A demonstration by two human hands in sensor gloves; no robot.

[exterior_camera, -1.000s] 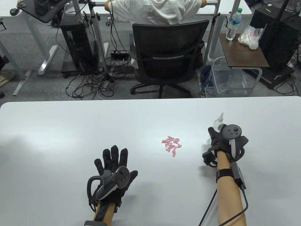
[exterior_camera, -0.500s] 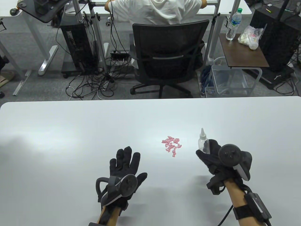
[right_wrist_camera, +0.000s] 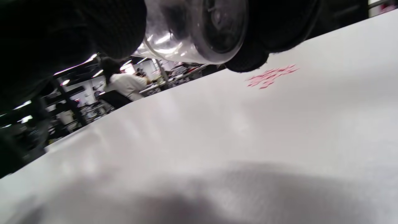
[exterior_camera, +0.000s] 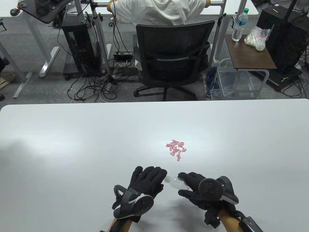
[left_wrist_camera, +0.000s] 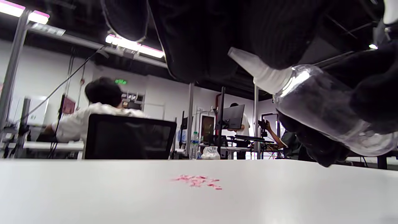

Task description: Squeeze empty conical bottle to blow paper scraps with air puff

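Observation:
A small clear conical bottle (exterior_camera: 175,183) with a white nozzle (exterior_camera: 167,179) lies sideways above the table, nozzle pointing left. My right hand (exterior_camera: 184,184) grips its body. My left hand (exterior_camera: 158,176) reaches in from the left, and its fingers lie over the nozzle. In the left wrist view the nozzle (left_wrist_camera: 258,71) pokes out under the fingers (left_wrist_camera: 202,40), with the thumb apart; the clear body (left_wrist_camera: 326,115) is on the right. The right wrist view shows the bottle's base (right_wrist_camera: 199,31) in my grip. A pile of pink paper scraps (exterior_camera: 176,149) lies beyond the bottle.
The white table (exterior_camera: 72,145) spreads wide on all sides of the scraps. Past its far edge is an office chair (exterior_camera: 172,58) with a seated person. The scraps also show in the left wrist view (left_wrist_camera: 197,181) and the right wrist view (right_wrist_camera: 270,76).
My right hand has carried the bottle from the far right toward me and tipped it sideways. My left hand has moved right until its fingers reach the nozzle.

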